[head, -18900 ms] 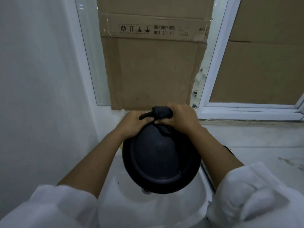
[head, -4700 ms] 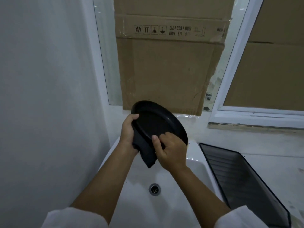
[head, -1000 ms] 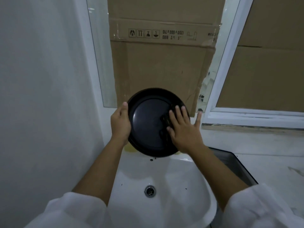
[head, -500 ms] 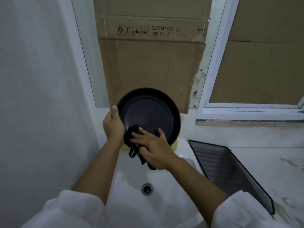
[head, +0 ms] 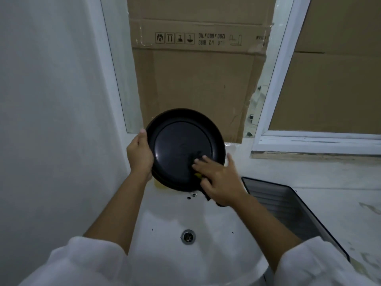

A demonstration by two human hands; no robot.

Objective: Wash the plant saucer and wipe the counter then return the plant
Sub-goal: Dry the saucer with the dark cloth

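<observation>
A round black plant saucer [head: 181, 149] stands nearly upright above the white sink [head: 165, 234], its flat face toward me. My left hand [head: 140, 153] grips its left rim, thumb in front and fingers behind. My right hand [head: 222, 182] lies on the lower right of the face with straight, spread fingers, pressing a dark cloth [head: 206, 196] against it. One end of the cloth pokes out below the palm. The plant is not in view.
The drain [head: 188, 236] sits in the middle of the basin. A dark ribbed tray [head: 288, 207] lies right of the sink on the pale counter [head: 340, 203]. Something yellow [head: 158, 185] rests on the sink's back rim. Cardboard [head: 195, 89] covers the window; a white wall [head: 51, 120] stands close on the left.
My right hand has slid with the cloth from the saucer's lower left toward its lower right, fingers now spread flat. My left hand keeps its hold on the left rim.
</observation>
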